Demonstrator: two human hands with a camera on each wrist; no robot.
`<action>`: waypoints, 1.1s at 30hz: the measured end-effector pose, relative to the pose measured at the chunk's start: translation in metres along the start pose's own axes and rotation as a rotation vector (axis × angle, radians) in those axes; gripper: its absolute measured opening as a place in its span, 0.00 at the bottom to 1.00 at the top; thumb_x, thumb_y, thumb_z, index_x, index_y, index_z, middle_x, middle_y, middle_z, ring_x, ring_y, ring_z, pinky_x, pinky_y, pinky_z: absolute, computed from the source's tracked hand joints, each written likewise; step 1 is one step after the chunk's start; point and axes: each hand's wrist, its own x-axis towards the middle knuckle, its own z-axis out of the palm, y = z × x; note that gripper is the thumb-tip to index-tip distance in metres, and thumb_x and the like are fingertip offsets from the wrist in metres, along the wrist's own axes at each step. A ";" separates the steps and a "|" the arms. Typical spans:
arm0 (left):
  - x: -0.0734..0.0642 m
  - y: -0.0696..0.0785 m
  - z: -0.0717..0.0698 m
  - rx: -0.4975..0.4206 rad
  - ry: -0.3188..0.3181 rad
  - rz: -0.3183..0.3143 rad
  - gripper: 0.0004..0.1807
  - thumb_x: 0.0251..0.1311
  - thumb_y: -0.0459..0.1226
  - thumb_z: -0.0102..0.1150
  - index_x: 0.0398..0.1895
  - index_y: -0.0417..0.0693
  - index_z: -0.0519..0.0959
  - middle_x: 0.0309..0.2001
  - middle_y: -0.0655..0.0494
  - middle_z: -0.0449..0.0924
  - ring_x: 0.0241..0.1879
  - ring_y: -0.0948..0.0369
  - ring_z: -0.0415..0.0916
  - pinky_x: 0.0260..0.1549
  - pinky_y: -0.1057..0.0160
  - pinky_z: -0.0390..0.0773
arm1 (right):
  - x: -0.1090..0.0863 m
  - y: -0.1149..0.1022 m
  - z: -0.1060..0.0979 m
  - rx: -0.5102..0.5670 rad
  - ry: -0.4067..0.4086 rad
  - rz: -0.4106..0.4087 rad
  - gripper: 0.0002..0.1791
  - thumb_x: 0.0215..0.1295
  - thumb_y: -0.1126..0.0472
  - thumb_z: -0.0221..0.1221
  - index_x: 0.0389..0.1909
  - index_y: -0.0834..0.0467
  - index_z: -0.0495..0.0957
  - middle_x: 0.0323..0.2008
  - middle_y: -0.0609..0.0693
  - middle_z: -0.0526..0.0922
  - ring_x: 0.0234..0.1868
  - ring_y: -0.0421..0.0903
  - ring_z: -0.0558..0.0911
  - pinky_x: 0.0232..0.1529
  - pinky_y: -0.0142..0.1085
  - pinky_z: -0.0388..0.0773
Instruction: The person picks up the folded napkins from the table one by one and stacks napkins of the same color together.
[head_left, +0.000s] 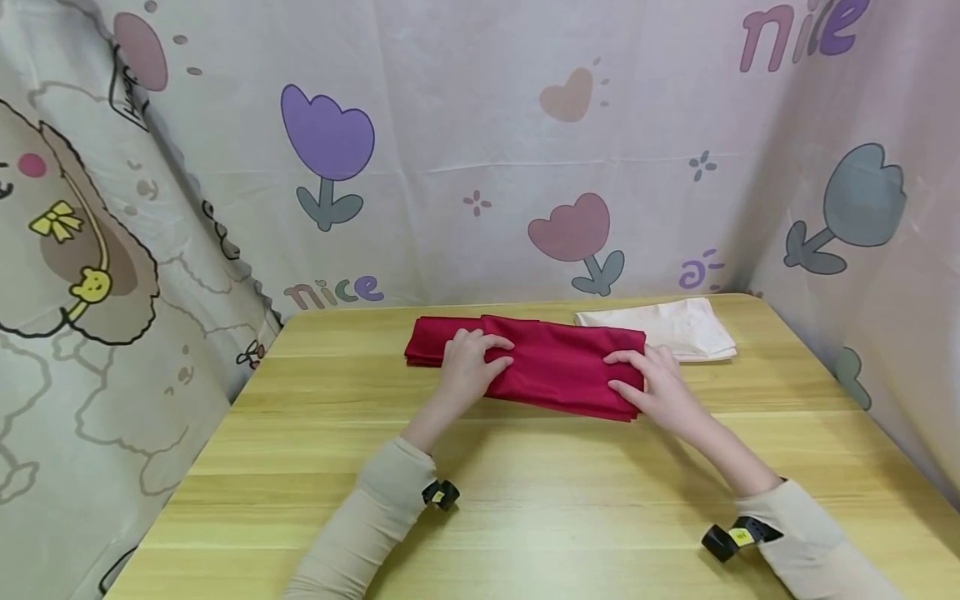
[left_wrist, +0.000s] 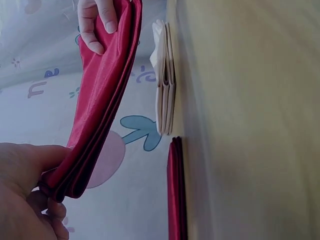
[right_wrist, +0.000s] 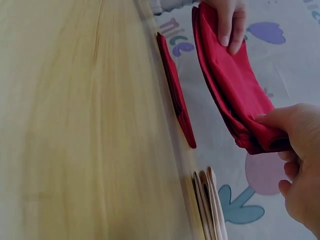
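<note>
A folded red cloth (head_left: 562,367) hangs between my two hands, raised off the table in both wrist views. My left hand (head_left: 468,371) pinches its left end, with the thumb on the near face. At the opposite end, my right hand (head_left: 663,390) grips it between thumb and fingers. Several stacked layers show along the edge of the held cloth (left_wrist: 102,110). Behind its left end, a second folded red cloth (head_left: 426,340) lies flat on the table, partly hidden. A folded cream-white cloth (head_left: 667,327) lies at the back right, partly covered from the head view by the held cloth.
The wooden table (head_left: 525,517) reaches back to a printed curtain (head_left: 450,250) with tulips and hearts. More printed fabric hangs along the left and right sides. Each sleeve carries a small black wrist camera (head_left: 441,495).
</note>
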 end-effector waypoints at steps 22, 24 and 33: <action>0.002 -0.028 -0.029 0.007 0.002 0.083 0.11 0.57 0.41 0.68 0.43 0.54 0.85 0.42 0.53 0.85 0.41 0.54 0.71 0.46 0.52 0.69 | 0.019 -0.016 0.016 0.056 -0.008 -0.068 0.19 0.56 0.66 0.67 0.49 0.55 0.79 0.45 0.58 0.78 0.46 0.51 0.65 0.45 0.45 0.60; 0.002 -0.030 -0.032 -0.007 0.002 0.085 0.11 0.56 0.41 0.69 0.43 0.54 0.85 0.43 0.52 0.85 0.43 0.53 0.72 0.48 0.51 0.69 | 0.020 -0.017 0.017 0.062 -0.014 -0.072 0.19 0.56 0.66 0.67 0.50 0.55 0.78 0.46 0.58 0.78 0.47 0.52 0.65 0.45 0.45 0.60; 0.006 -0.044 -0.037 -0.086 -0.014 0.050 0.12 0.59 0.40 0.67 0.46 0.51 0.84 0.48 0.50 0.84 0.48 0.52 0.72 0.51 0.52 0.71 | 0.027 -0.020 0.022 0.125 0.014 -0.063 0.19 0.58 0.69 0.65 0.51 0.57 0.78 0.49 0.60 0.76 0.50 0.54 0.64 0.48 0.47 0.61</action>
